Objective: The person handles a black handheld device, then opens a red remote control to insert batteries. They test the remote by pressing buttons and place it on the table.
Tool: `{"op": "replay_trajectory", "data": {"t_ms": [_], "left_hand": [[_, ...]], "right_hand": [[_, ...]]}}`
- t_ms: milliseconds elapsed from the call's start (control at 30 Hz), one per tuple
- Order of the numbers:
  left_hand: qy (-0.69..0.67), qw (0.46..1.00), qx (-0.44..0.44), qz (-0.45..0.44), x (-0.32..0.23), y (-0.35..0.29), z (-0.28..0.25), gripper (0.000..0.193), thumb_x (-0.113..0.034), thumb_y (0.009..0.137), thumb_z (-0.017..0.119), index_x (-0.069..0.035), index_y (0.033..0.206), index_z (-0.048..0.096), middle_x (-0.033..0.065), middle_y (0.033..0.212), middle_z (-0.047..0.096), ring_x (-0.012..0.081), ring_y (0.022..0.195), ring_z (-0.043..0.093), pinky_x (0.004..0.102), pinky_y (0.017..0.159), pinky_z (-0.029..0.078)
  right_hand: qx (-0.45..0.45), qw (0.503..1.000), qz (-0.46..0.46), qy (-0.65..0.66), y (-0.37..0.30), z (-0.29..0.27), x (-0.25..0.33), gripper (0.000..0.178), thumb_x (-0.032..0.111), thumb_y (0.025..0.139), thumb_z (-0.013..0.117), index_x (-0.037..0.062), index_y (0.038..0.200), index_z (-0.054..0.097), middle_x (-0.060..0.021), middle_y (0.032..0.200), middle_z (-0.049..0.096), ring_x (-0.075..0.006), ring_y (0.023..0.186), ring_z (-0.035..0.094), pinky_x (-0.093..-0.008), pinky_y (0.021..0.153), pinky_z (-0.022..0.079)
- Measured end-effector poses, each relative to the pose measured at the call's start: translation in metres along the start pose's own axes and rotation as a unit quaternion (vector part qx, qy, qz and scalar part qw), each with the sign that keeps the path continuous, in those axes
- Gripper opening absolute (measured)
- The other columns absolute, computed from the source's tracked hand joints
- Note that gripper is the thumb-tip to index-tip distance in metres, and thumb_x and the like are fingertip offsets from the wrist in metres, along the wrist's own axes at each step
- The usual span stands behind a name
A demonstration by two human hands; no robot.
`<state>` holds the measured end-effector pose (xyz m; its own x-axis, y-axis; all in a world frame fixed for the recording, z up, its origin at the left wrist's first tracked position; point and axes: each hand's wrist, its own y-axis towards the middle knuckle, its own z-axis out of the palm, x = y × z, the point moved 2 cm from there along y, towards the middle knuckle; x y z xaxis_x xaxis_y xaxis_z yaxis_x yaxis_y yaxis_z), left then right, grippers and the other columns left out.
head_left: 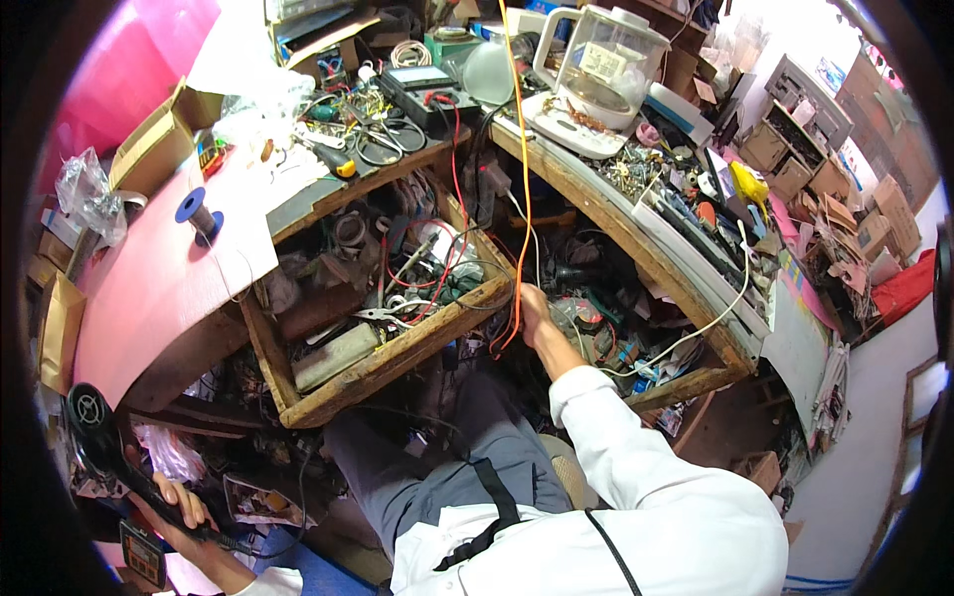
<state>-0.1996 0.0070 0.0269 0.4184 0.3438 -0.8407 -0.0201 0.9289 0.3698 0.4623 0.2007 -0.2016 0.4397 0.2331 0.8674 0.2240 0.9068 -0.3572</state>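
While right hand [534, 310] pinches orange wire [521, 179], left hand [182, 505] grips black tool [109, 452]

Clear electric kettle [606, 74] on white base at 1 o'clock. Blue thread spool [196, 213] on pink board [149, 288] at 9 o'clock. Open wooden drawer [397, 358] centre, cluttered. Cardboard boxes [795, 149] at 2 o'clock.

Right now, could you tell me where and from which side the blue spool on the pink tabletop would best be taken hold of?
Probably by its narrow dark core, between the two blue flanges. The blue spool stands about upright on the pink tabletop, with bare surface around it, so a sideways pinch from the open near edge looks easiest. Neither of the hands is near it.
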Motion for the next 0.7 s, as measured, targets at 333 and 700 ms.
{"op": "replay_trajectory", "data": {"t_ms": [333,700], "left_hand": [[0.121,0.921,-0.368,-0.029,-0.018,-0.077,0.052,0.048,-0.055,0.105,0.051,-0.011,0.085,0.049,-0.0013,0.051,0.04,0.0064,0.037,0.037,0.0212,0.036,0.028],[0.069,0.896,-0.438,-0.037,0.016,-0.118,0.049,0.048,-0.055,0.106,0.049,-0.011,0.086,0.048,-0.0004,0.062,0.042,0.0078,0.039,0.038,0.0195,0.034,0.032]], "right_hand": [[-0.216,0.861,-0.23,-0.4,0.125,0.056,0.037,0.022,0.009,0.074,0.063,-0.0126,0.076,0.057,-0.0348,0.074,0.06,-0.0434,0.068,0.065,-0.0515,0.06,0.045],[-0.105,0.834,-0.248,-0.482,0.159,0.05,0.054,0.032,0.02,0.088,0.058,-0.0092,0.097,0.069,-0.0314,0.097,0.069,-0.043,0.092,0.07,-0.0532,0.081,0.055]]}}
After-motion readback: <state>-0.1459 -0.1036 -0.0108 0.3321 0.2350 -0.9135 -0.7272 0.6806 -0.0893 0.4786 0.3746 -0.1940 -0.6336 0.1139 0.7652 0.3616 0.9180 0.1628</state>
